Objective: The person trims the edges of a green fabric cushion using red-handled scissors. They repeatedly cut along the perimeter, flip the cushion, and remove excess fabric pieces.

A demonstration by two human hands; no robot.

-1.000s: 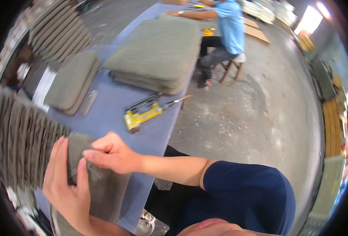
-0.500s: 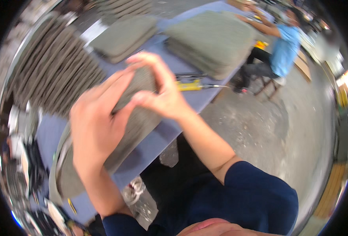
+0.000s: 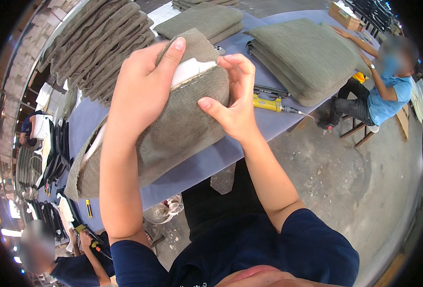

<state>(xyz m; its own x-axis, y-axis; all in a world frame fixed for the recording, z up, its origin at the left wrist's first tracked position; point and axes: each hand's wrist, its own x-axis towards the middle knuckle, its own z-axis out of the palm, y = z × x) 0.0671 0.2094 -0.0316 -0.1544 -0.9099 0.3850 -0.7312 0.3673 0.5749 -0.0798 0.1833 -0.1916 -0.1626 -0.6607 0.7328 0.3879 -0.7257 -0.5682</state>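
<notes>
A cushion in coarse grey-green woven fabric (image 3: 178, 129) lies tilted up from the table, its corner raised toward me. Along its top edge the cover gapes, showing white padding (image 3: 191, 71) inside. My left hand (image 3: 147, 91) is closed on the fabric flap at the opening, thumb on top. Around the cushion's right corner curls my right hand (image 3: 235, 98), its thumb against the near face and its fingers behind the corner. Those fingertips are partly hidden. More white padding shows in the gap at the cushion's far left end, beside my left forearm.
A yellow power tool with a cord (image 3: 269, 103) lies right of my hands on the blue-grey table (image 3: 192, 165). Grey cushion stacks (image 3: 302, 60) stand behind, others (image 3: 94, 48) at left. A yellow cutter knife (image 3: 89, 208) lies front left. One co-worker (image 3: 388, 95) sits right, another (image 3: 80, 260) works lower left.
The view has shifted and sharpened. The cushion's corner now stands higher between my hands, with white padding visible. My hands have moved apart, the left onto the flap, the right around the corner.
</notes>
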